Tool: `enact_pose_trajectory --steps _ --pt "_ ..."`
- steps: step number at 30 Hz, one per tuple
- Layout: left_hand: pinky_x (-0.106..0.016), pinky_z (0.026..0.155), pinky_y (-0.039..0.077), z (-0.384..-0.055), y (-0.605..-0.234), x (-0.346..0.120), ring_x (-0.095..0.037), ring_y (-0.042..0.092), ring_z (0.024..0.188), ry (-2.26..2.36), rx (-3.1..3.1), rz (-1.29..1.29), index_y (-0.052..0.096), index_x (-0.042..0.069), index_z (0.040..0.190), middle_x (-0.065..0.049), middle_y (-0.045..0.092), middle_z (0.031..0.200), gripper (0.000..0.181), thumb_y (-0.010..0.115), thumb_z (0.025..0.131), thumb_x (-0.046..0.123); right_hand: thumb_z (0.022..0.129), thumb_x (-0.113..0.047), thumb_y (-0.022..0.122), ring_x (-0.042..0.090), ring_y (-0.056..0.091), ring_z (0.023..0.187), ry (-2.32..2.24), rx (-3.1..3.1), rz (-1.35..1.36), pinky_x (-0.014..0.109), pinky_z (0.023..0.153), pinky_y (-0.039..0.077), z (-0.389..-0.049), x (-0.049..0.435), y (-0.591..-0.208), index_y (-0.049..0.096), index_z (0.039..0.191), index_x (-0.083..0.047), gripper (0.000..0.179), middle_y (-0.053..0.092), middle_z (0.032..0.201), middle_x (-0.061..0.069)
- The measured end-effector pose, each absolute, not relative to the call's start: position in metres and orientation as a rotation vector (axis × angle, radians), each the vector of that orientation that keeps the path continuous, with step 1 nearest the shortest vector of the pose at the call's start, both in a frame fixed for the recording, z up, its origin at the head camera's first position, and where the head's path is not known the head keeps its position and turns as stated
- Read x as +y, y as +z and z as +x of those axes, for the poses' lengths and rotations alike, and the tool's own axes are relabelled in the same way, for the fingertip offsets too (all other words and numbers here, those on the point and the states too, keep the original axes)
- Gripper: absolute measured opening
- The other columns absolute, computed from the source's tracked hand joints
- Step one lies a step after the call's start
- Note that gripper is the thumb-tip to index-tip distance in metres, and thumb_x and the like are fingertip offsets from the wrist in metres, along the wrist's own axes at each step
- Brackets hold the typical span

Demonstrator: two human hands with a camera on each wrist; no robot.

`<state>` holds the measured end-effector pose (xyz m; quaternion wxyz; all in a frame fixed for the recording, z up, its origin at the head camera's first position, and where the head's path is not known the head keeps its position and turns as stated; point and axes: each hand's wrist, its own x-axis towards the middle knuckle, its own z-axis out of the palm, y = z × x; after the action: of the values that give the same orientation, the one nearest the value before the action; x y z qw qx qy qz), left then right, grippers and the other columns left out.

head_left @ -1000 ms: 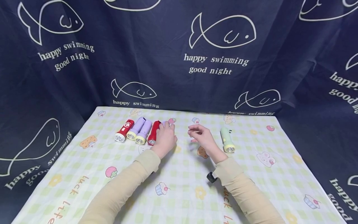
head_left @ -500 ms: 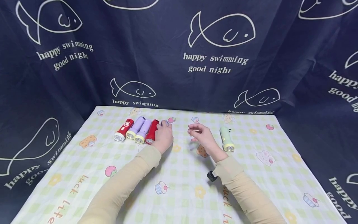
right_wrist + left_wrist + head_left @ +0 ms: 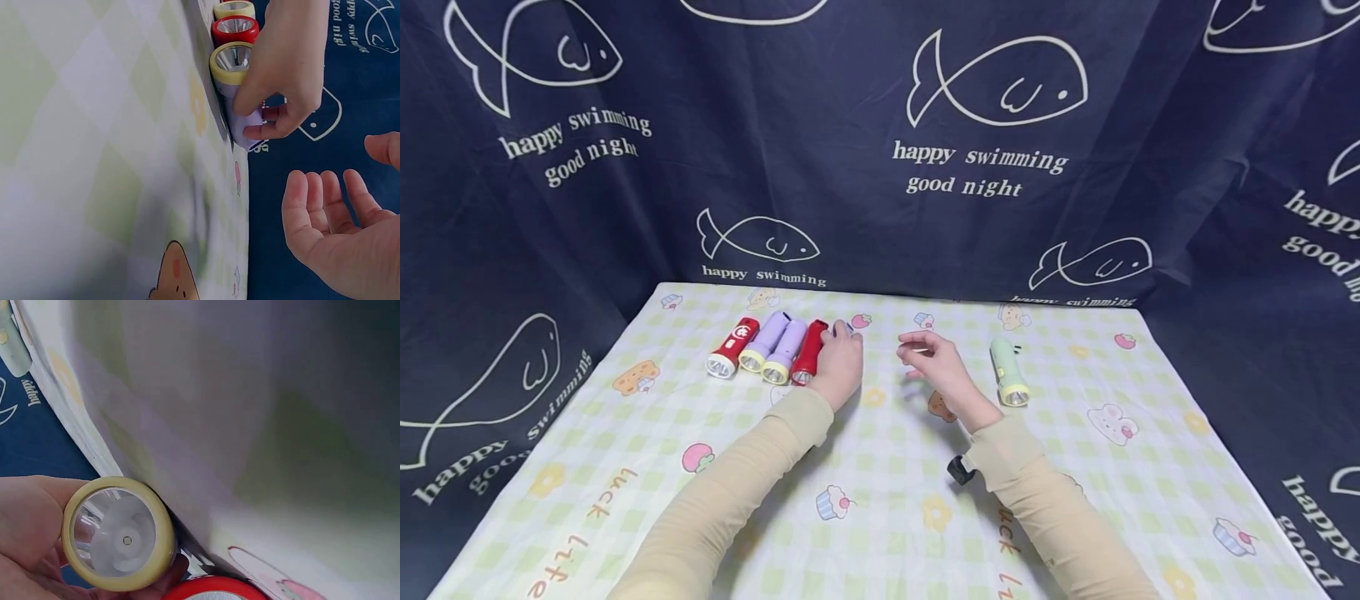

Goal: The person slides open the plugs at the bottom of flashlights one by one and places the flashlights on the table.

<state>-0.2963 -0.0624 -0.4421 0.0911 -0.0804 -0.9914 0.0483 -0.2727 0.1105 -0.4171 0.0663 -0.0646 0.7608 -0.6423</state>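
My left hand grips a purple flashlight with a yellow rim at the right end of a row. In the head view the hand covers most of it; the right wrist view shows its purple body lying along the cloth, thumb and fingers around it. Right beside it lies a red flashlight. Further left are two purple flashlights and another red one. My right hand hovers over the cloth to the right, fingers loosely bent, holding nothing.
A mint green flashlight with a yellow rim lies apart, right of my right hand. The table wears a checked cloth with printed cartoons. Dark blue fish-print curtains stand behind and at both sides.
My left hand has moved slightly left with the purple flashlight, up against the red one, which has also shifted a little left. The right hand has barely moved.
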Motion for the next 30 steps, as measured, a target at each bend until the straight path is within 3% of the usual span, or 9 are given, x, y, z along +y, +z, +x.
enact_pose_trajectory --steps 5,10,13,20,25,30 --pt "-0.037 0.071 0.056 -0.295 -0.441 -0.062 -0.036 0.052 0.096 0.146 -2.94 -0.234 0.065 0.002 0.111 -0.022 0.05 0.107 0.024 0.055 0.091 0.01 0.091 -0.011 0.058 0.027 0.06 0.098 -1.94 2.273 -0.195 0.046 0.086 0.053 -0.274 0.104 -0.419 0.056 0.123 0.001 0.034 0.062 0.109 0.014" --pt "-0.041 0.081 0.051 -0.295 -0.441 -0.062 -0.033 0.05 0.1 0.159 -2.945 -0.246 0.066 0.002 0.11 -0.021 0.051 0.106 0.023 0.057 0.09 0.01 0.091 -0.012 0.058 0.017 0.058 0.089 -1.942 2.251 -0.144 0.047 0.087 0.052 -0.277 0.098 -0.422 0.056 0.123 0.0 0.035 0.061 0.111 0.014" --pt "-0.039 0.078 0.052 -0.296 -0.441 -0.062 -0.033 0.05 0.099 0.121 -2.938 -0.243 0.067 0.003 0.108 -0.021 0.051 0.105 0.021 0.056 0.09 0.008 0.09 -0.013 0.06 0.012 0.056 0.084 -1.948 2.228 -0.12 0.05 0.089 0.051 -0.278 0.096 -0.423 0.056 0.124 0.001 0.036 0.061 0.112 0.015" --pt "-0.034 0.061 0.055 -0.297 -0.436 -0.062 -0.038 0.051 0.093 -0.113 -2.89 -0.245 0.066 0.006 0.112 -0.023 0.047 0.11 0.024 0.058 0.089 0.008 0.089 -0.011 0.061 0.013 0.057 0.082 -1.948 2.24 -0.083 0.054 0.09 0.049 -0.276 0.093 -0.42 0.058 0.119 0.002 0.032 0.061 0.106 0.014" --pt "-0.036 0.064 0.054 -0.295 -0.429 -0.061 -0.037 0.051 0.092 -0.242 -2.867 -0.28 0.064 0.008 0.116 -0.021 0.046 0.113 0.034 0.068 0.082 0.013 0.089 -0.012 0.062 0.013 0.058 0.082 -1.951 2.246 -0.087 0.052 0.088 0.05 -0.28 0.093 -0.427 0.058 0.12 0.001 0.034 0.062 0.104 0.011" --pt "-0.038 0.07 0.054 -0.293 -0.423 -0.061 -0.035 0.051 0.093 -0.362 -2.828 -0.327 0.064 0.01 0.112 -0.019 0.045 0.116 0.032 0.069 0.081 0.013 0.089 -0.014 0.063 0.014 0.057 0.083 -1.954 2.234 -0.092 0.05 0.087 0.051 -0.28 0.094 -0.426 0.058 0.12 0.001 0.035 0.061 0.106 0.012"
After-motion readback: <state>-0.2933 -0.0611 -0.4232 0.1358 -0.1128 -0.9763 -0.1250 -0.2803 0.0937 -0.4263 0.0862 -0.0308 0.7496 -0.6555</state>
